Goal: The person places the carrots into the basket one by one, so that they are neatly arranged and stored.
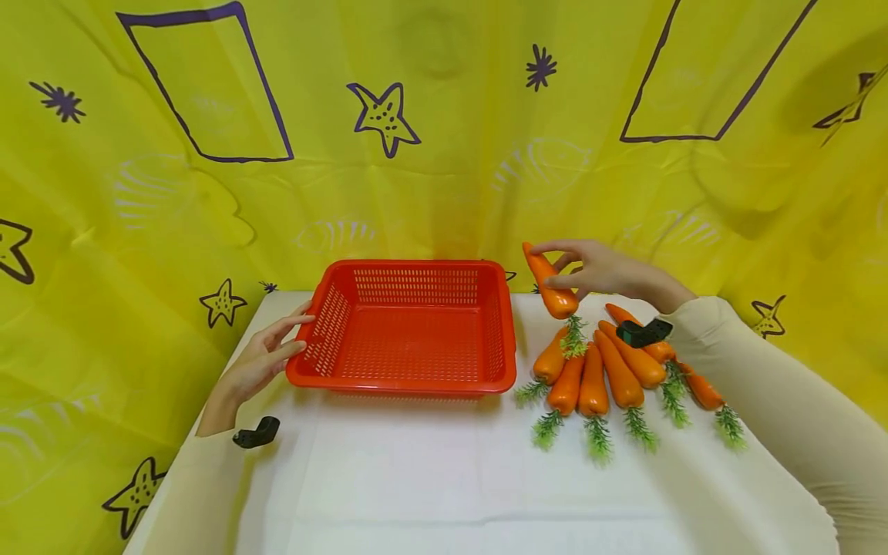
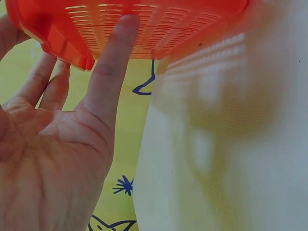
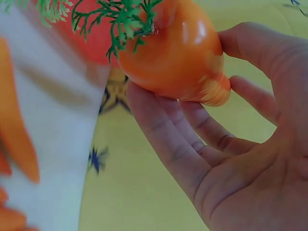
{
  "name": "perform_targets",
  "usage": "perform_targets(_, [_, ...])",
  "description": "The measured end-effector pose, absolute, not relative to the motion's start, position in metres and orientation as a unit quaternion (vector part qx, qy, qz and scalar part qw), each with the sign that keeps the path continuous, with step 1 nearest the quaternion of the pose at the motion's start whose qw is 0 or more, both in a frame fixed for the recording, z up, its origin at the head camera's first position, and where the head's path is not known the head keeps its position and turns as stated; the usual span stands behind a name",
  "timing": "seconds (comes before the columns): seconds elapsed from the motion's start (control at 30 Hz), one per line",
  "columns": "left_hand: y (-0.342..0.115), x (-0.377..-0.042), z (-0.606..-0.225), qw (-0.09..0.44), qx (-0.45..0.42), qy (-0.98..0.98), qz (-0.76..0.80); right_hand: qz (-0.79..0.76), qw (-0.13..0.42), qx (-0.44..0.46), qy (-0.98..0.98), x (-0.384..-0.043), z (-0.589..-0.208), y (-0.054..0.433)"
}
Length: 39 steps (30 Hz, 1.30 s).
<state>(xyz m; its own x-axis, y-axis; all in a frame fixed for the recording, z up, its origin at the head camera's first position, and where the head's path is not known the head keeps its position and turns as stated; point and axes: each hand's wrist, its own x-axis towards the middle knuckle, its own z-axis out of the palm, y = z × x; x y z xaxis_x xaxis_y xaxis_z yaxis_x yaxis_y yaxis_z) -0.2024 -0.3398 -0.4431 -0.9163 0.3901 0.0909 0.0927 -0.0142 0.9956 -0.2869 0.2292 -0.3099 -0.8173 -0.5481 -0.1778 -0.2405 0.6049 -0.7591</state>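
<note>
My right hand (image 1: pixel 600 268) pinches an orange carrot (image 1: pixel 551 287) by its sides between thumb and fingers, above the table. The carrot's tip points up and its green leafy top (image 3: pixel 120 21) hangs at the lower end. Below it, several carrots (image 1: pixel 620 378) lie fanned out on the table, leaves toward me. My left hand (image 1: pixel 260 358) touches the left side of a red plastic basket (image 1: pixel 401 384). In the left wrist view, one straight digit of the left hand (image 2: pixel 57 144) lies against the slotted wall of the basket (image 2: pixel 159 24). No carrot shows inside the basket.
A white cloth covers the table (image 1: pixel 388 478) under the basket and carrots. Behind and to the left hangs a yellow curtain (image 1: pixel 444 177) with drawn stars and fish, close to the basket's far side. Dark wrist devices (image 1: pixel 257 433) sit on both sleeves.
</note>
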Motion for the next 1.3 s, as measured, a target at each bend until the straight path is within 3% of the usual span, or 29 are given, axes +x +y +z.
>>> perform_targets(0.87, [-0.341, -0.204, -0.445, 0.105, 0.192, 0.699, 0.681, -0.428, 0.248, -0.278, 0.824, -0.314, -0.346, 0.069])
perform_targets(1.3, [-0.339, -0.205, -0.445, 0.102, 0.190, 0.699, 0.682, -0.460, 0.316, -0.239, 0.794, -0.319, -0.373, -0.014])
